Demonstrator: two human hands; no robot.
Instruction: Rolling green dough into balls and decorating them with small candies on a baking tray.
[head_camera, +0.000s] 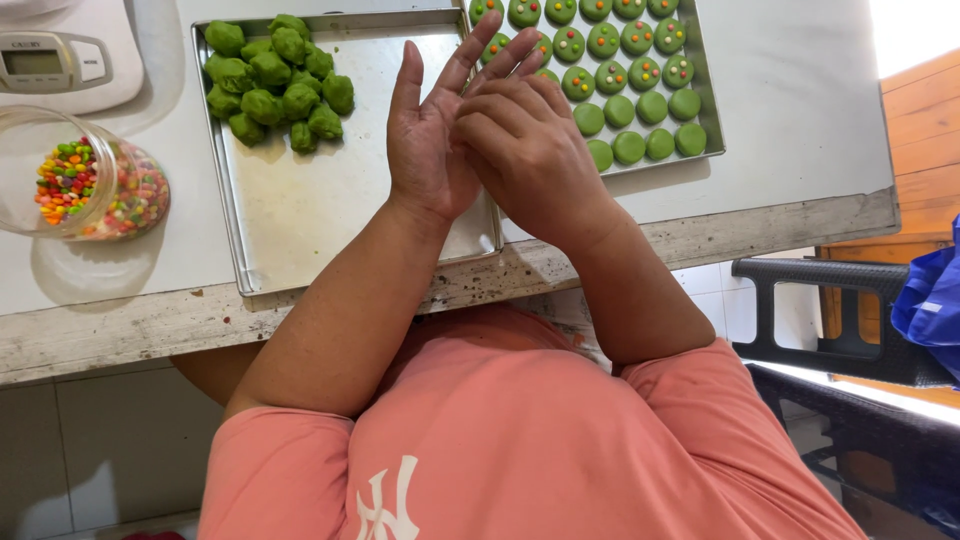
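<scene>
The left hand (425, 140) and right hand (525, 150) press together, fingers pointing away, above the long metal tray (300, 215).

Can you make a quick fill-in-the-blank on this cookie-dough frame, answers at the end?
1. The rough dough lumps on the near tray are ____ in colour.
2. The left hand and right hand are pressed ____.
3. The jar of coloured candies lies on the person's ____ side.
4. The flat rounds fill the ____ tray.

Answers: green; together; left; far
</scene>
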